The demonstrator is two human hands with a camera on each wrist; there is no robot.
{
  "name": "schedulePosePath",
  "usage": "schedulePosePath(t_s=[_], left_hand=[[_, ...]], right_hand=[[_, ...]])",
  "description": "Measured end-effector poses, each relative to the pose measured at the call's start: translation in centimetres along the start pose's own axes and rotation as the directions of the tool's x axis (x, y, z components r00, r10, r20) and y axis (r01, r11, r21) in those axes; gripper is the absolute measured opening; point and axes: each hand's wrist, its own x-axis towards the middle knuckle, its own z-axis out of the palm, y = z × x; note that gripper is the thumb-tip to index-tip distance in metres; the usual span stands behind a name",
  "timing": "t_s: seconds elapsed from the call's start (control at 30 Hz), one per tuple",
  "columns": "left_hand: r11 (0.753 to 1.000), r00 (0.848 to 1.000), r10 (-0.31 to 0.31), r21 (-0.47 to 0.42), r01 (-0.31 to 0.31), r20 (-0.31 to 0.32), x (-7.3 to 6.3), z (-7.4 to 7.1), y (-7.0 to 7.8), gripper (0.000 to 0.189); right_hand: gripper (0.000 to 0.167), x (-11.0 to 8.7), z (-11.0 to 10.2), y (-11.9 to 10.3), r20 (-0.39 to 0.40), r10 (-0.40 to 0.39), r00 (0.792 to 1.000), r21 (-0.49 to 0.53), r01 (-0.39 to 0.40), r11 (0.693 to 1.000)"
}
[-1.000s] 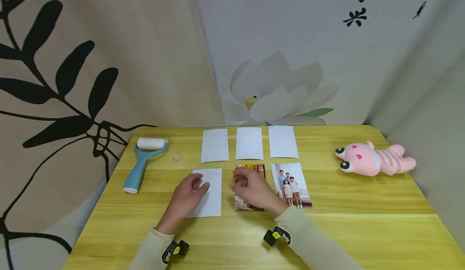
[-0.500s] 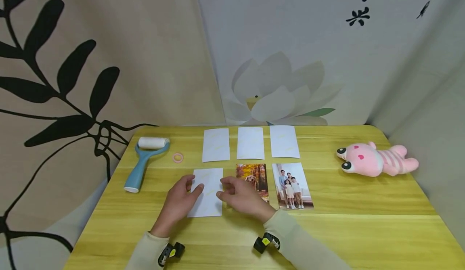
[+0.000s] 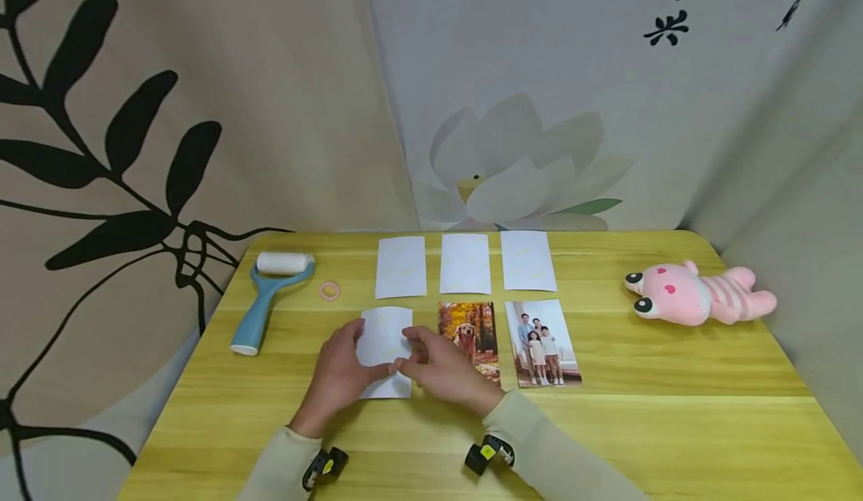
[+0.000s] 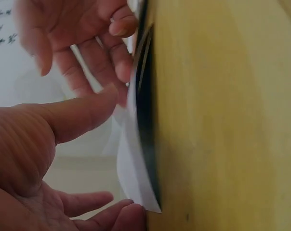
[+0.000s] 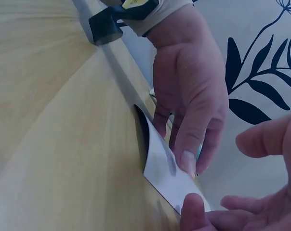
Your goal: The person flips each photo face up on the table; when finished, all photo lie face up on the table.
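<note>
White card, head view: located on the table, left of the dog photo, between both hands. The left hand curls about its left edge, thumb over the face. The right hand stands partly open at its right edge, thumb tip near the other thumb. The hands mask most of both side edges.

Left wrist view: the card bows upward, its near edge partly raised and a dark underside showing. Expected handling: light, thin, springy; liable to crease under a hard pinch and to slide on smooth wood. Take hold by opposite long edges, near mid-length. Any print underneath cannot be made out.

Right wrist view: the left thumb rests on the face, fingers at the edge. A right fingertip meets the opposite side; the right thumb stands clear. Whether the right hand grips cannot be told; the frame cuts it off.
</note>
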Motion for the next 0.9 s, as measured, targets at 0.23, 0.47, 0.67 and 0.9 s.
schedulePosePath(t_s=[0.23, 0.47, 0.67, 0.9], left_hand=[[0.998, 1.0, 0.005, 0.06, -0.005, -0.004, 0.32, 0.27, -0.15, 0.103], [0.998, 1.0, -0.008, 0.069, 0.008, 0.0, 0.24, -0.05, -0.15, 0.104], [0.997, 1.0, -0.003, 0.081, 0.003, 0.004, 0.3, 0.02, -0.38, 0.099], [0.996, 1.0, 0.006, 0.089, -0.007, 0.013, 0.77, -0.04, -0.36, 0.1]], right_hand=[[0.06, 0.06, 0.46, 0.0, -0.004, -0.011, 1.0, 0.026, 0.011, 1.0], [0.064, -0.3, 0.21, -0.51, -0.033, 0.005, 0.999, -0.018, -0.006, 1.0], [0.067, -0.24, 0.54, -0.43, -0.029, 0.005, 1.0, -0.026, -0.006, 1.0], [0.062, 0.28, 0.46, -0.29, -0.041, 0.01, 0.999, 0.066, -0.008, 0.998]])
